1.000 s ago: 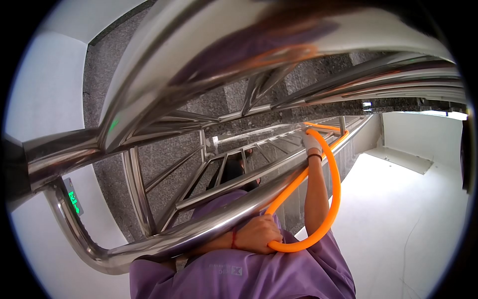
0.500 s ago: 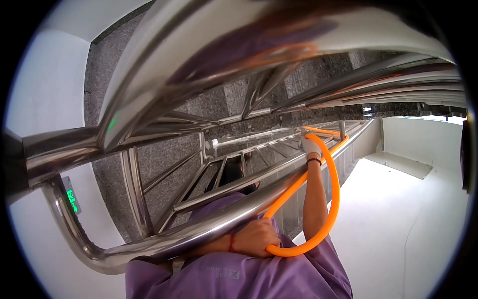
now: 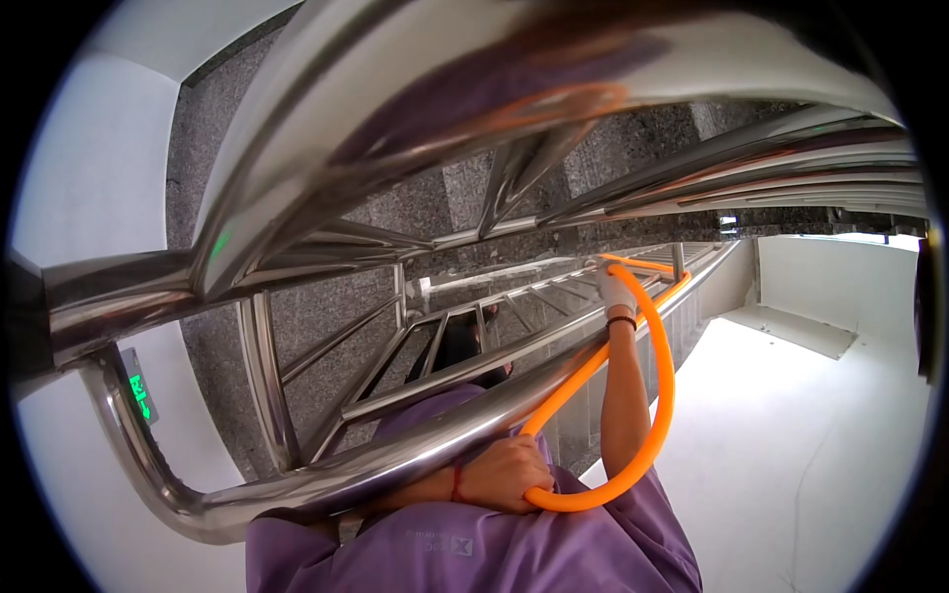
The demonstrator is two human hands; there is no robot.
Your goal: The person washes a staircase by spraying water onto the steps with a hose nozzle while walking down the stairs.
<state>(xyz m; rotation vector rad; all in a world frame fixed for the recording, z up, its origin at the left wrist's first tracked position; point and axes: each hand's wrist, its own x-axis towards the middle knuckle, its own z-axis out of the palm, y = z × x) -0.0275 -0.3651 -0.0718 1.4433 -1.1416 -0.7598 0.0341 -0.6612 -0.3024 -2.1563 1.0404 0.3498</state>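
Observation:
An orange hose (image 3: pixel 666 395) forms a big loop beside the steel handrail (image 3: pixel 435 432). My left hand (image 3: pixel 502 475), bare and with a red string at the wrist, is closed round the hose close to my purple shirt (image 3: pixel 514 549). Farther along the railing, my right hand (image 3: pixel 614 290) wears a pale glove, with a dark bracelet at its wrist. Its fingers are closed on the upper part of the loop and are partly hidden. Beyond it, more of the hose bends round a railing post (image 3: pixel 678 259).
Another thick steel rail (image 3: pixel 129 296) crosses close above, very near the camera. Speckled stone steps and floor (image 3: pixel 222 385) show between the bars. A green lit sign (image 3: pixel 140 387) hangs on the left wall. White walls (image 3: pixel 781 445) stand at the right.
My left hand has shifted slightly down with the hose in its grip, and the bottom of the loop has dropped a little. My right hand stays at nearly the same spot.

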